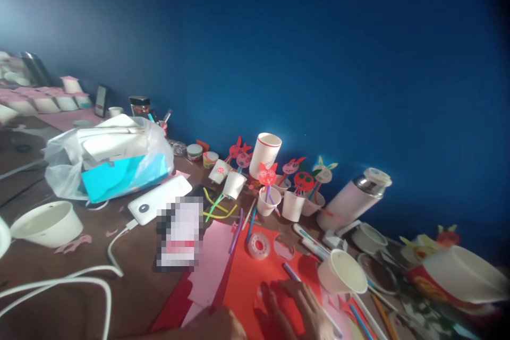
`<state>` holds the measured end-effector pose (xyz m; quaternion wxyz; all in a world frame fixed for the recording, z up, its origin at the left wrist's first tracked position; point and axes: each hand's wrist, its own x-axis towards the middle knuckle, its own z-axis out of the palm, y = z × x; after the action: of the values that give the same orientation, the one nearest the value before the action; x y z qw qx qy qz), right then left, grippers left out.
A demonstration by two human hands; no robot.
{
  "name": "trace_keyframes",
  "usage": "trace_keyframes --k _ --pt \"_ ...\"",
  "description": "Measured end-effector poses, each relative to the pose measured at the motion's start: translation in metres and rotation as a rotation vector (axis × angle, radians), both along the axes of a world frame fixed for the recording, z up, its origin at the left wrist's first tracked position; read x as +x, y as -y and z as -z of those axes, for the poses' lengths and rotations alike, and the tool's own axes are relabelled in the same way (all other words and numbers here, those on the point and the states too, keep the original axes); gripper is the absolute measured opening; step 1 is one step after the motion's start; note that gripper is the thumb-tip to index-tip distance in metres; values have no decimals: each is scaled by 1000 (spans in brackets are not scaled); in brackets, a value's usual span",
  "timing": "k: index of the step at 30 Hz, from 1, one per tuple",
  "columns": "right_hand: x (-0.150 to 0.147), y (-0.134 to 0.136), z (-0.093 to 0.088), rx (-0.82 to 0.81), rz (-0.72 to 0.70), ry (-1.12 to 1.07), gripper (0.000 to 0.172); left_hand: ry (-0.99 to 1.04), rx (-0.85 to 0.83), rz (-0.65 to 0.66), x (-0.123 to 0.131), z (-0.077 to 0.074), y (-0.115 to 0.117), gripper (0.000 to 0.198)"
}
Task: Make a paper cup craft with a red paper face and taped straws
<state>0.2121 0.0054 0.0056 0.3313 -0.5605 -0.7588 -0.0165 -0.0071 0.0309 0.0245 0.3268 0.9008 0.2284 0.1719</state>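
Note:
On a sheet of red paper (239,287) at the bottom lies my right hand (297,311), its fingers stretched out, apart and slightly blurred. Only part of my left hand (225,324) shows at the bottom edge, beside the red paper; its fingers are hidden. A roll of clear tape (258,246) rests on the paper above my hands. Pink paper (211,265) lies to the left, with a purple straw (236,231) across its edge. Near my right hand stands a white paper cup (342,272), and a purple stick (292,272) touches the red paper.
Paper cups with animal-faced straws, among them a red cat (266,174), stand along the blue wall (338,64). A thermos (353,199) is behind right. Leftward are a phone (182,234), white power bank (159,201), looped cable (107,297) and stuffed plastic bag (64,164).

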Motion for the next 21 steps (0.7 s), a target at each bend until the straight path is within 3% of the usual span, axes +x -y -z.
trace_keyframes --k 6,13,21 --pt "-5 2 6 7 -27 177 51 30 -13 -45 -9 -11 5 32" --pt "-16 4 -8 5 -63 194 56 57 11 -157 -11 -24 7 32" --pt "-22 6 0 16 -87 136 56 45 -226 -198 -9 -44 6 34"
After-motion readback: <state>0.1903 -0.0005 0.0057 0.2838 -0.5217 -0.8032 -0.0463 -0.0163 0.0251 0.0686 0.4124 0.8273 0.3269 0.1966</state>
